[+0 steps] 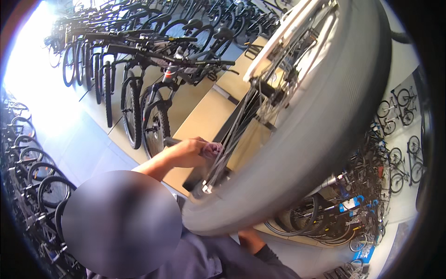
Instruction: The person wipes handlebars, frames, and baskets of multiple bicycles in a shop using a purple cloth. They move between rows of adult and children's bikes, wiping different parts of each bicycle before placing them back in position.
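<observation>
A large bicycle wheel with a wide grey tyre (316,139) fills the right half of the view, tilted, its tread smeared by motion. Its dark hub (267,90) and a bundle of spokes (231,132) show on the near left side, beside a white frame part (274,44). My left hand (188,152) is closed around a bunched purple cloth (213,149), which presses against the spokes. From the lower edge comes my right forearm (251,240) in a dark sleeve; the hand itself is hidden behind the tyre.
Beneath the wheel stands a tan bench-like surface (204,116). Mountain bikes (155,118) line up close behind my left hand. More bicycles (49,186) stand along the left, and others (306,218) at the lower right. A blurred oval (121,223) covers the lower left.
</observation>
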